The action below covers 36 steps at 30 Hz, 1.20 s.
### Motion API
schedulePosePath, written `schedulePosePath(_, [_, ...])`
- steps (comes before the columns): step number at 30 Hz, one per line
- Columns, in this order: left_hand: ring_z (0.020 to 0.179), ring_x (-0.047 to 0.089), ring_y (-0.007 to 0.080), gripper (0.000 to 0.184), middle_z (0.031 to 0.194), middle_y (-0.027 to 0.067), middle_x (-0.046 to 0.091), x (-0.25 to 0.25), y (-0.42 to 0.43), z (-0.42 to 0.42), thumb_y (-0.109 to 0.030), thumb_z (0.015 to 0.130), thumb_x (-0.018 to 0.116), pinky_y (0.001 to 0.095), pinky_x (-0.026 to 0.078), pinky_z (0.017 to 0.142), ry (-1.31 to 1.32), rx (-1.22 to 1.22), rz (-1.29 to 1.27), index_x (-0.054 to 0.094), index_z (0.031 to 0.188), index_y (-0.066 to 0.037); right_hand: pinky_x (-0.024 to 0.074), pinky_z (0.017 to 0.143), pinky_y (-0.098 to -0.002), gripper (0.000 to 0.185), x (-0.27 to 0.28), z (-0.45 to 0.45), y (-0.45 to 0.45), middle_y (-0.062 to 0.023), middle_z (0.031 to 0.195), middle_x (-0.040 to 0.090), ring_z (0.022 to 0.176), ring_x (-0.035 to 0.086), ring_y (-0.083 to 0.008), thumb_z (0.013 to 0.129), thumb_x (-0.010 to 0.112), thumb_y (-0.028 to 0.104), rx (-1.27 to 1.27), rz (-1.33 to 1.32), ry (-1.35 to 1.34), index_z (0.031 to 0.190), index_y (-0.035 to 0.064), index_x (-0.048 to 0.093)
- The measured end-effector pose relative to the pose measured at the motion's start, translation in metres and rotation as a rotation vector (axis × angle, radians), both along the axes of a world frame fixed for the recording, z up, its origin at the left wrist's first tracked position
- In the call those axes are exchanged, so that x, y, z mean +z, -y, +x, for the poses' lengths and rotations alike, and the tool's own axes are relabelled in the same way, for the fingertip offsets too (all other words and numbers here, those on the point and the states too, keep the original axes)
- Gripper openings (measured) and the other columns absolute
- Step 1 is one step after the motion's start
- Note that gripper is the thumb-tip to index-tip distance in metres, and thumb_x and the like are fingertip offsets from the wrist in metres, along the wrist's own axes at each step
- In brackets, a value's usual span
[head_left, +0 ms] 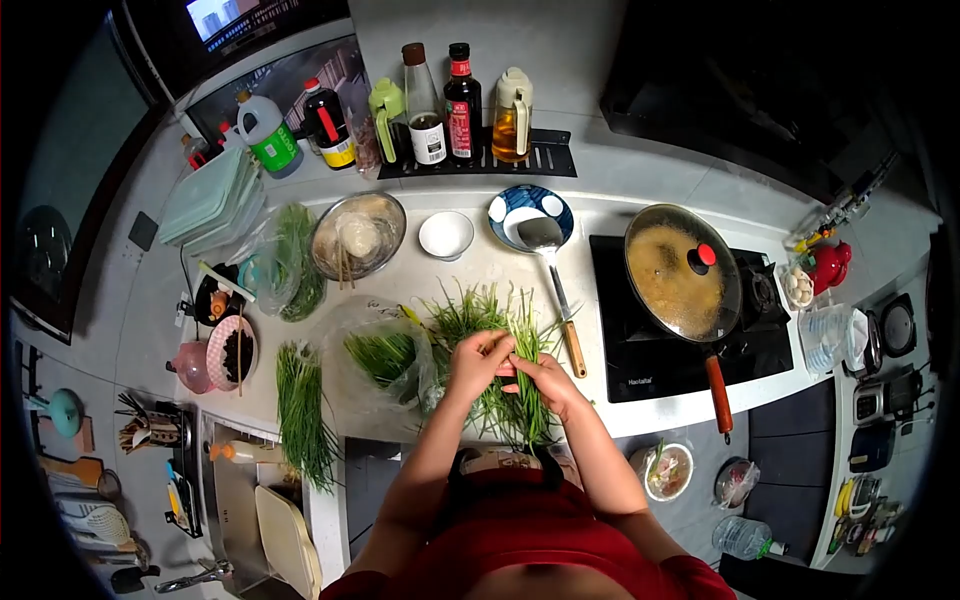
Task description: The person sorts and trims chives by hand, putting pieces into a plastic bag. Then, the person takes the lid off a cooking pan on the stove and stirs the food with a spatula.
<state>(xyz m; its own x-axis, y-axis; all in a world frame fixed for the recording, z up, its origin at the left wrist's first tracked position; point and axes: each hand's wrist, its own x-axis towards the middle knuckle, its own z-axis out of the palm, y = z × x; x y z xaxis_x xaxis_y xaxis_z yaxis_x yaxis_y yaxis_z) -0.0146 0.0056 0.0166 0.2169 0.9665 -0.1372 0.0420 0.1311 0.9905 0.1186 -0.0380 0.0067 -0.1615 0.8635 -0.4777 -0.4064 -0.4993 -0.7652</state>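
Observation:
Green chives [530,400] lie in a loose pile at the counter's front edge, under and around both hands. My left hand [482,362] is over the middle of the pile, its fingertips pinched close to my right hand; what they hold is too small to make out. My right hand [543,382] is closed on chives from the pile. Left of them, an open plastic bag [345,385] has more chives inside. A neat bundle of chives [305,410] hangs over the counter's edge near the sink.
A lidded pan [680,275] with its red handle pointing forward stands on the black stove [650,365]. A spatula [560,300] leans on a blue bowl [528,205]. Behind are a white bowl [446,234], a steel bowl of dough [358,237] and bottles [463,110]. The sink [240,520] is front left.

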Motion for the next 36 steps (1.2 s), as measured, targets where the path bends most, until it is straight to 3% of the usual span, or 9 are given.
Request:
schedulePosePath(2, [0.063,0.057,0.0096,0.021,0.069,0.0035,0.059,-0.007,0.0,-0.001,-0.012,0.08,0.063,0.0255,0.049,0.056,0.118,-0.084,-0.179,0.061,0.091,0.006,0.0508,0.059,-0.0263,0.023,0.006,0.001,-0.001,-0.0118,0.092,0.061,0.077,0.059,-0.014,0.087,0.053,0.02,0.034,0.004,0.063,0.097,0.0001,0.058])
schedulePosePath(5, [0.059,0.053,0.0063,0.019,0.072,0.0028,0.061,-0.03,-0.003,-0.004,-0.014,0.08,0.064,0.0225,0.042,0.053,0.137,-0.065,-0.008,0.063,0.09,0.002,0.0493,0.056,-0.0252,0.022,0.011,-0.002,-0.001,-0.0102,0.086,0.062,0.069,0.058,-0.0126,0.085,0.056,0.019,-0.055,0.004,0.033,0.097,0.0005,0.058])
schedulePosePath(8, [0.057,0.052,0.0061,0.018,0.071,0.0039,0.063,-0.022,-0.002,-0.01,-0.014,0.08,0.064,0.0249,0.041,0.049,-0.085,-0.055,0.143,0.064,0.087,0.002,0.0453,0.05,-0.0233,0.02,0.003,0.003,-0.001,-0.0073,0.075,0.062,0.058,0.056,-0.0122,0.083,0.06,0.017,-0.132,0.049,0.133,0.093,-0.0001,0.059])
schedulePosePath(12, [0.057,0.055,0.0173,0.016,0.07,0.0065,0.058,-0.015,-0.008,-0.019,-0.02,0.08,0.062,0.0307,0.043,0.051,-0.458,0.024,0.455,0.066,0.087,-0.005,0.0372,0.045,-0.0215,0.016,-0.001,0.009,0.0,-0.0045,0.066,0.058,0.048,0.046,-0.0093,0.081,0.061,0.014,-0.149,0.077,0.178,0.089,0.0005,0.059])
schedulePosePath(24, [0.063,0.056,0.0225,0.017,0.075,0.0073,0.059,-0.031,-0.032,-0.047,-0.021,0.075,0.066,0.0335,0.044,0.054,-0.648,0.219,0.468,0.067,0.086,-0.008,0.0368,0.045,-0.0239,0.017,0.001,0.009,0.007,-0.0055,0.065,0.057,0.048,0.047,-0.0111,0.082,0.059,0.017,-0.068,0.046,0.058,0.086,0.0008,0.058])
schedulePosePath(27, [0.061,0.054,0.0167,0.022,0.071,0.0048,0.058,-0.03,-0.024,-0.044,-0.023,0.076,0.066,0.0316,0.042,0.053,-0.609,0.205,0.264,0.066,0.089,-0.005,0.0391,0.046,-0.0247,0.018,0.001,0.006,0.006,-0.0067,0.066,0.058,0.051,0.049,-0.012,0.083,0.058,0.019,-0.086,0.016,0.011,0.086,0.0009,0.058])
schedulePosePath(30, [0.06,0.051,0.0115,0.027,0.069,0.0021,0.056,-0.017,-0.011,-0.032,-0.024,0.078,0.065,0.0299,0.041,0.054,-0.28,0.084,-0.063,0.064,0.093,-0.002,0.0416,0.047,-0.025,0.017,0.006,-0.001,0.005,-0.0081,0.068,0.059,0.053,0.053,-0.0134,0.084,0.057,0.019,-0.085,-0.01,-0.031,0.083,0.0018,0.057])
schedulePosePath(34, [0.066,0.052,0.006,0.021,0.074,0.0023,0.06,-0.021,0.003,-0.015,-0.013,0.079,0.064,0.0252,0.042,0.056,0.195,0.027,-0.071,0.062,0.092,0.003,0.0438,0.05,-0.0247,0.02,0.008,-0.006,0.004,-0.0094,0.074,0.061,0.059,0.057,-0.0146,0.086,0.054,0.021,-0.05,-0.024,-0.077,0.089,0.0011,0.057])
schedulePosePath(36, [0.062,0.051,0.0062,0.014,0.071,0.002,0.059,-0.017,0.004,-0.012,-0.009,0.078,0.064,0.0239,0.042,0.055,0.179,0.058,-0.072,0.062,0.086,0.003,0.0436,0.051,-0.0262,0.021,0.009,-0.01,0.003,-0.0092,0.074,0.06,0.061,0.056,-0.0155,0.086,0.053,0.021,-0.091,-0.043,-0.105,0.089,0.0001,0.056])
